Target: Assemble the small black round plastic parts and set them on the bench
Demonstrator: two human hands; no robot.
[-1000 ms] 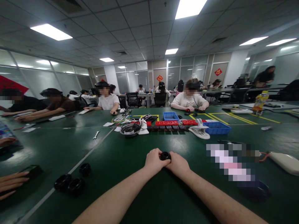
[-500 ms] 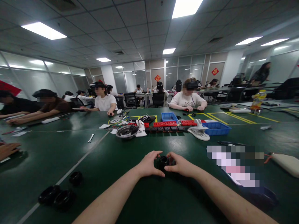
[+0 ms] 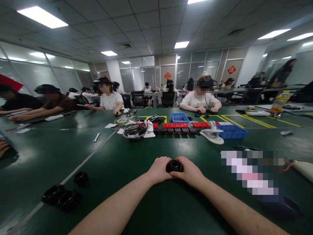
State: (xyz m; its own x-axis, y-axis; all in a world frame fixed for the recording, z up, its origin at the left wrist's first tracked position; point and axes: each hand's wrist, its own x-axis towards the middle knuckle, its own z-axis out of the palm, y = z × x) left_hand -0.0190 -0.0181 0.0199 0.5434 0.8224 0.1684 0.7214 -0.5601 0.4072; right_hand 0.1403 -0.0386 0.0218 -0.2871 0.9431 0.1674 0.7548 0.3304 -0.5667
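One black ring is pinched between the person's left hand and right hand, both curled against its sides, over the green table; whether it touches is unclear. Three other rings lie leftward, a wrench beyond.

Round piece: black | table: dark green, yellow lines | bin: blue | clamp: white

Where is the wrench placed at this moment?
In the head view, the wrench lies on the green table, left of centre, just left of the grey line, with the metal bowl farther right.
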